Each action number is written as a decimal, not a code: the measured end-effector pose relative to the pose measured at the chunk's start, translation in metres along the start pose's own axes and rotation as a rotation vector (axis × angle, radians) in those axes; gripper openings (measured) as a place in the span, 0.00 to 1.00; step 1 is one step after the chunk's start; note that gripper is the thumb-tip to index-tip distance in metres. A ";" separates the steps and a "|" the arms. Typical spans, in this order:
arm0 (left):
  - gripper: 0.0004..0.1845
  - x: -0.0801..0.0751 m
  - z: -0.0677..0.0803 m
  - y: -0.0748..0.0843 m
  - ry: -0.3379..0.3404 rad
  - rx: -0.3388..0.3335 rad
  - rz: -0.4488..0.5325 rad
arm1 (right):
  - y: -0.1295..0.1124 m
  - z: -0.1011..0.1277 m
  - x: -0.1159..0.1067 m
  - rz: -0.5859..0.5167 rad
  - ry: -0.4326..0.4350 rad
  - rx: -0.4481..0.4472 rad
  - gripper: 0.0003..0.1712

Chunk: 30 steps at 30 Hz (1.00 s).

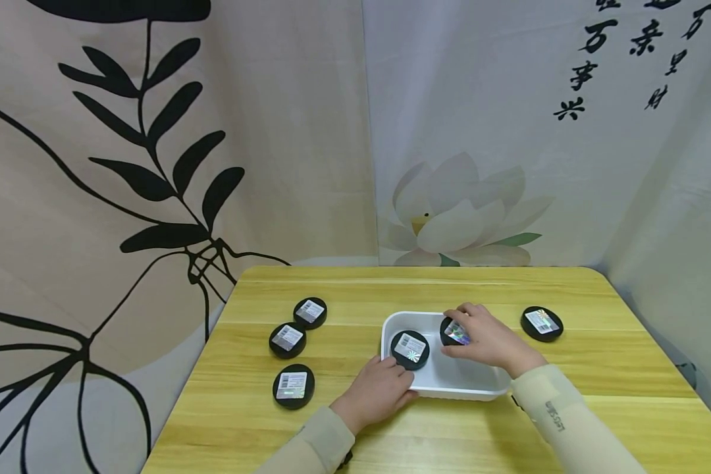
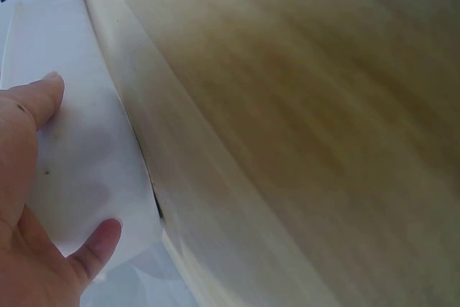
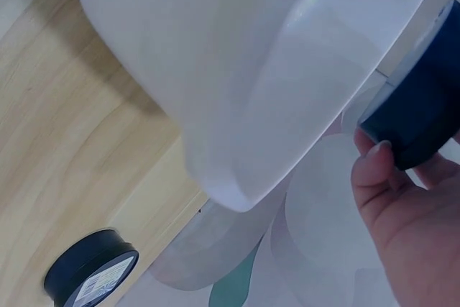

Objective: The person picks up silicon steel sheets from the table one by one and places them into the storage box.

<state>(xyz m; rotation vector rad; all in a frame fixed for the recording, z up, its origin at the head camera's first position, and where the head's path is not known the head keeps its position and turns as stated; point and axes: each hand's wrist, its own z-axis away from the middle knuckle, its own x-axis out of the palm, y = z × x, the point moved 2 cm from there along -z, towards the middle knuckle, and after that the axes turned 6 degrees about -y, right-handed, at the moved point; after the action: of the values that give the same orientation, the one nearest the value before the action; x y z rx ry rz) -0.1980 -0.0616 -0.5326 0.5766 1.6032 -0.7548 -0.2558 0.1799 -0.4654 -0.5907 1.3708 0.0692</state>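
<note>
A white plastic tray [image 1: 459, 378] stands mid-table, with a flat round black container [image 1: 410, 349] lying in its left part, label up. My left hand [image 1: 382, 388] grips the tray's front left corner. In the left wrist view, the thumb and a finger of the left hand [image 2: 25, 246] lie against the tray's outer wall [image 2: 93, 177]. My right hand [image 1: 490, 339] pinches another black container [image 1: 453, 331] by its sides over the right half of the tray. In the right wrist view, this container [image 3: 417, 91] is tilted, with fingertips at its lower edge.
Several more labelled black containers lie on the wooden table [image 1: 243, 421]: three at the left, including one at the front [image 1: 293, 386], and one right of the tray [image 1: 542, 324]. A printed curtain [image 1: 308, 131] hangs behind the table's back edge.
</note>
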 end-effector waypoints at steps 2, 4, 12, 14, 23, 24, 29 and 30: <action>0.18 0.000 0.000 0.000 0.001 0.001 -0.002 | 0.000 -0.002 0.002 0.009 0.002 -0.013 0.47; 0.18 0.000 -0.001 0.000 -0.005 -0.001 -0.003 | 0.000 -0.002 0.004 0.022 0.004 -0.026 0.47; 0.18 -0.001 0.000 0.000 -0.019 -0.004 0.001 | -0.004 -0.006 0.010 0.041 0.022 -0.074 0.44; 0.18 -0.001 0.000 0.000 -0.023 -0.008 0.001 | -0.005 -0.008 0.011 0.039 0.021 -0.083 0.43; 0.18 -0.001 0.001 0.002 -0.027 -0.008 -0.002 | -0.011 -0.016 0.015 0.096 -0.023 -0.093 0.44; 0.18 -0.001 0.000 0.002 -0.022 -0.009 -0.003 | -0.012 -0.016 0.014 0.098 -0.024 -0.094 0.44; 0.18 0.000 0.000 0.001 -0.012 -0.013 -0.006 | -0.016 -0.017 0.012 0.117 -0.026 -0.106 0.44; 0.18 0.000 0.000 0.001 -0.013 -0.012 -0.004 | -0.016 -0.017 0.011 0.119 -0.029 -0.107 0.44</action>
<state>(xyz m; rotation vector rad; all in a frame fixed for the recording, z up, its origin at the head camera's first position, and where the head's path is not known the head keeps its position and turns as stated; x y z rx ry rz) -0.1976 -0.0608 -0.5325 0.5584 1.5965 -0.7503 -0.2629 0.1555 -0.4716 -0.5940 1.3791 0.2478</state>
